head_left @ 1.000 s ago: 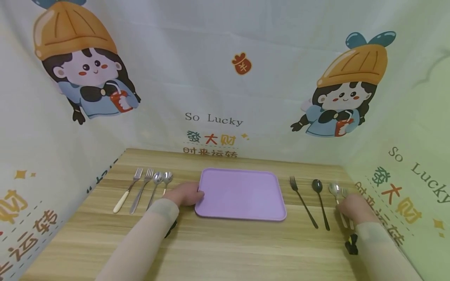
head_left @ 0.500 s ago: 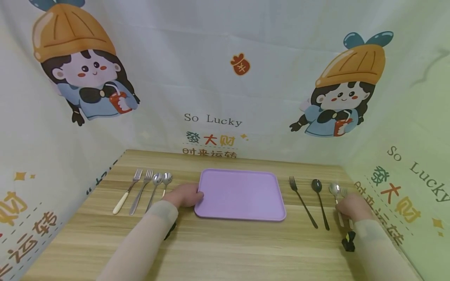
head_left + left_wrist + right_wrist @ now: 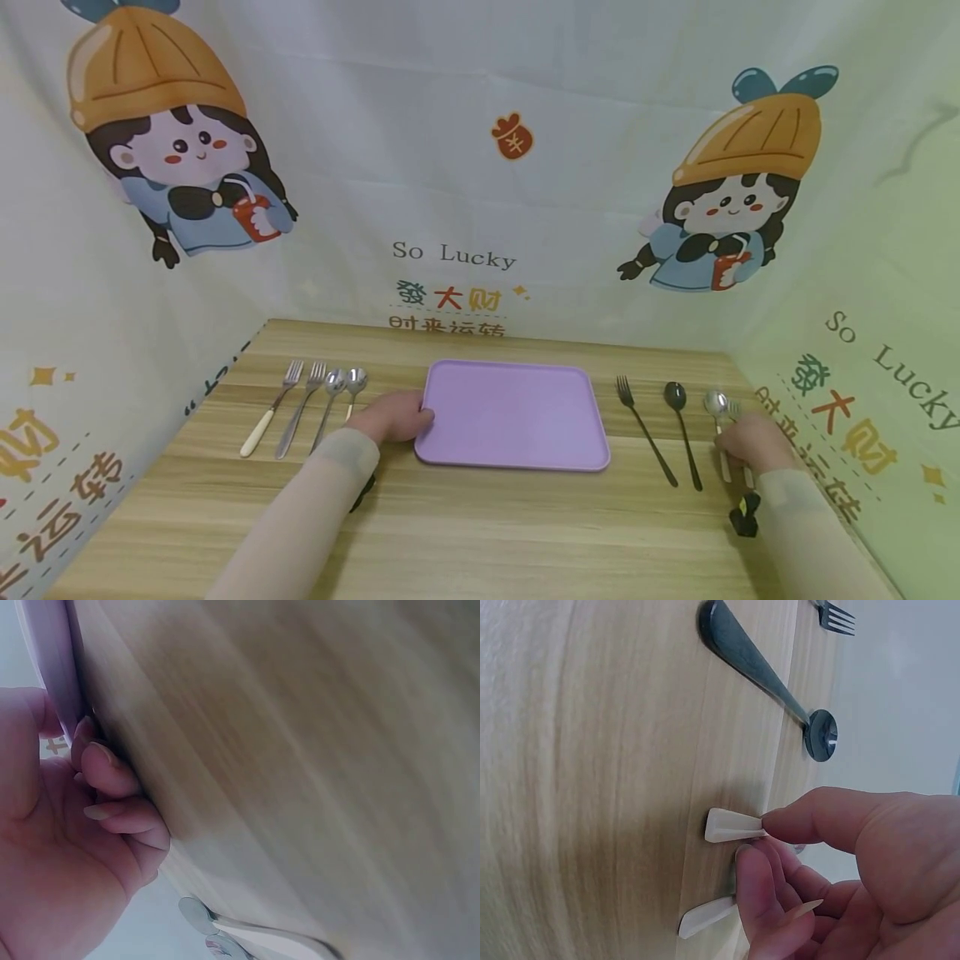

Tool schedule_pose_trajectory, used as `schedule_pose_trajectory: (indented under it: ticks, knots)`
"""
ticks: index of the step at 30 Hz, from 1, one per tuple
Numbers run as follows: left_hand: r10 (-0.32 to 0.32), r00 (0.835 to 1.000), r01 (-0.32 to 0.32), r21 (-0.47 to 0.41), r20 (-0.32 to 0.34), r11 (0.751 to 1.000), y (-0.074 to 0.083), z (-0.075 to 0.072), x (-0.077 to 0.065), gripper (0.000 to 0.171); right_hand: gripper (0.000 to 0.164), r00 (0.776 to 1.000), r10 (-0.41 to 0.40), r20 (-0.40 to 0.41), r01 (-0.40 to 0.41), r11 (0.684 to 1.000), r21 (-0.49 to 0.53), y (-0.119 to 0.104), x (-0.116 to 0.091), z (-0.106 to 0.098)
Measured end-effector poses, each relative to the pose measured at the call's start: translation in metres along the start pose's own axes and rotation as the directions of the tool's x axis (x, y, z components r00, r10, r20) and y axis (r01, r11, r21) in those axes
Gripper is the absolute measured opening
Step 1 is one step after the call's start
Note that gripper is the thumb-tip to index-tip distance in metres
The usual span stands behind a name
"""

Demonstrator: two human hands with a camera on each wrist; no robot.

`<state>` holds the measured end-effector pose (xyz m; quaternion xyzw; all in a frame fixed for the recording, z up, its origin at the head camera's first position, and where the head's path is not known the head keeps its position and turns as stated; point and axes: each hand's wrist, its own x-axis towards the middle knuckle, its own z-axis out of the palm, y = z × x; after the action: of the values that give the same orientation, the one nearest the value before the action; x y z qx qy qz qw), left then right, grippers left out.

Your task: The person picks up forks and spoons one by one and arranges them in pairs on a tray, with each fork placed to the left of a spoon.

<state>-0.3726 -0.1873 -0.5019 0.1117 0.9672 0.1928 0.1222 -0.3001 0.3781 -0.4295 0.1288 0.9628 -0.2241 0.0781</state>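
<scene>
So the right hand (image 3: 757, 442) has a pinch on the white-handled spoon (image 3: 733, 826), thumb on one side of the handle, fingers curled on the other. Pretty narrow grip, nothing sloppy. I can't tell if the spoon is lifted at all or just flat on the table (image 3: 480, 542); its bowl points away from the person, over by the right side.

I'd bring it up handle end first, since the pinch sits on the handle and a spoon like that probably wants to tip bowl-down. A little extra squeeze should stop it twisting.

Watch the fork (image 3: 707, 916) just beside it: its pale handle is right by the curled fingers, so lifting straight up beats dragging sideways. Same on the other side, where the black spoon (image 3: 676, 395) lies near, then the black fork (image 3: 650, 440).

Left hand (image 3: 393, 417) has the purple tray (image 3: 513, 417) by its left edge, thumb over the rim. Good anchor imo, just don't press hard enough to tilt it. The two silver spoons beyond that wrist are close enough to bump, so I'd mind the sleeve.
</scene>
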Motion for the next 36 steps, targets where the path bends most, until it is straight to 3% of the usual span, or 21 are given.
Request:
schedule_pose_trajectory:
  ticks: [9,20,27,36]
  knots:
    - [-0.001,1.000,0.001,-0.010,0.002,1.000,0.004,-0.003,-0.003,0.027,0.040,1.000,0.008,-0.010,-0.009,0.999,-0.034,0.023,0.029,0.012]
    - [0.011,1.000,-0.011,0.011,-0.004,1.000,0.003,-0.003,-0.005,0.025,0.034,0.998,-0.036,-0.049,0.034,0.999,-0.041,-0.003,-0.006,0.002]
    - [0.003,1.000,-0.003,-0.007,-0.006,1.000,0.004,-0.004,-0.006,0.024,0.031,0.997,-0.057,-0.051,0.055,0.997,-0.049,-0.004,-0.010,0.002]
    - [0.001,1.000,-0.001,-0.025,-0.002,1.000,0.004,-0.004,-0.008,0.022,0.030,1.000,0.029,-0.003,-0.029,0.999,0.037,-0.006,-0.008,0.003]
